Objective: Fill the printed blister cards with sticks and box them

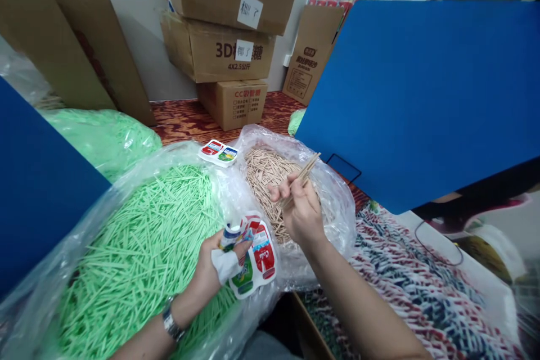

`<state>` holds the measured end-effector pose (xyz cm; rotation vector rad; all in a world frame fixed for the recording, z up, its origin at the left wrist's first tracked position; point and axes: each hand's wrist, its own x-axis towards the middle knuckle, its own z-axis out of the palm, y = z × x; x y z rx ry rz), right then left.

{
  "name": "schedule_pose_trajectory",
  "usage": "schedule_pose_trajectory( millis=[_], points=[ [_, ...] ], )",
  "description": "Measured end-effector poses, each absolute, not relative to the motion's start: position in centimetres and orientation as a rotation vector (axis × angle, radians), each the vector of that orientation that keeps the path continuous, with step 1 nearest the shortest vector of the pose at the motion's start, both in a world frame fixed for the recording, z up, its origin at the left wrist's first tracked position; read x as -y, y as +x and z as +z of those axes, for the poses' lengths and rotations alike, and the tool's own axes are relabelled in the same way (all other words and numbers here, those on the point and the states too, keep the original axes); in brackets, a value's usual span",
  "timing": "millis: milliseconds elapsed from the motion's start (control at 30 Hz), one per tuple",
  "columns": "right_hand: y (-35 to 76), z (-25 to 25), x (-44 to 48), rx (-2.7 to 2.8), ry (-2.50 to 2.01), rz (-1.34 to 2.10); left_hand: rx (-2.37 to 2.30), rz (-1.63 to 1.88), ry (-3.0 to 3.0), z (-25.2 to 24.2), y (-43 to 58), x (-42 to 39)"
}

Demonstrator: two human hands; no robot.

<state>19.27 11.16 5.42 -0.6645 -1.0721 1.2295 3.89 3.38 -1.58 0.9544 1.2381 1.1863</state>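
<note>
My left hand (208, 264) is closed around flat printed packets (262, 250) with red "Cola" and green drink pictures. Some are bunched or folded in the fingers, and a white piece lies by the thumb. Over the other bag, my right hand (304, 215) pinches a small bundle of thin tan sticks (309, 166), tips pointing up and right. Beneath it, a clear plastic bag (337, 197) is open on a mass of similar tan sticks (264, 171). Green sticks (147, 253) fill the larger open bag under my left forearm. One more printed packet (218, 153) rests on the bags' far edge.
Cardboard boxes (219, 48) are stacked by the wall. Blue panels (426, 95) stand at right and left (37, 180). Another bag of green sticks (105, 135) sits behind. A heap of red, white and blue pieces (405, 287) spreads at right.
</note>
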Motion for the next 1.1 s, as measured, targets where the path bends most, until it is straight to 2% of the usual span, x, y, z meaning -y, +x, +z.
schedule_pose_trajectory(
  millis=[133,333,733,867,1033,1100],
  points=[
    [17.0,6.6,-9.5,1.173,-0.555,1.155,-1.275,1.202,1.047,-2.0,3.8,-3.1],
    [15.1,4.9,-8.8,1.330,-0.674,1.021,-1.304,1.218,1.212,-1.4,3.5,-2.7],
    [16.4,3.4,-7.9,1.654,-0.848,1.070,-1.440,1.304,1.603,-0.7,2.2,-3.0],
    [17.3,4.4,-8.8,1.637,-0.786,0.993,-1.404,1.327,1.550,-0.7,2.0,-3.3],
    [17.9,5.4,-9.2,2.091,-0.699,0.724,-1.279,1.330,1.249,-0.5,1.9,-3.5],
    [17.9,5.5,-9.3,2.101,-0.738,0.609,-1.238,1.329,1.156,-0.5,1.8,-3.5]
  ],
)
